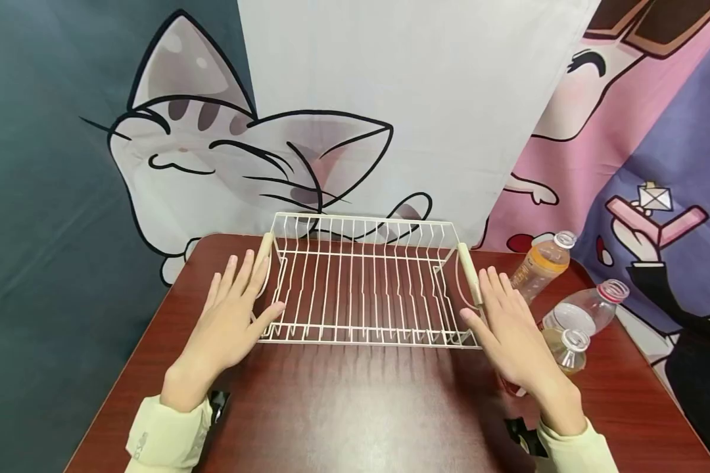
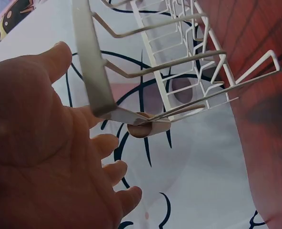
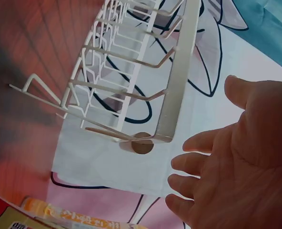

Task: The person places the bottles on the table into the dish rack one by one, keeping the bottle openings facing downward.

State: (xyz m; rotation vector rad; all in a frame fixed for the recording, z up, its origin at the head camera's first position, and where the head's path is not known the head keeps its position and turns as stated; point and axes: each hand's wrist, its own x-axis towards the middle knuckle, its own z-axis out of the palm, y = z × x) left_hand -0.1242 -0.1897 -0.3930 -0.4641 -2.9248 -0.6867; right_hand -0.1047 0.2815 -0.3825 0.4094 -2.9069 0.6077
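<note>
A white wire dish rack (image 1: 361,344) with pale wooden handles at both ends stands on the dark red table. My left hand (image 1: 227,325) is beside the left handle (image 1: 264,249), fingers extended and thumb spread toward the rack. In the left wrist view its index fingertip passes behind the rack's flat rail (image 2: 94,67); whether it touches cannot be told. On the other side, my right hand (image 1: 511,335) lies alongside the right handle (image 1: 469,272), fingers straight. The right wrist view shows a small gap between those fingers and the rail (image 3: 179,71). Neither hand holds anything.
Right of the right hand stand an orange-banded bottle (image 1: 541,266), a clear bottle (image 1: 580,314) with a pinkish neck ring and a smaller bottle (image 1: 570,355). A printed cartoon cloth (image 1: 426,98) hangs behind the table (image 1: 343,407).
</note>
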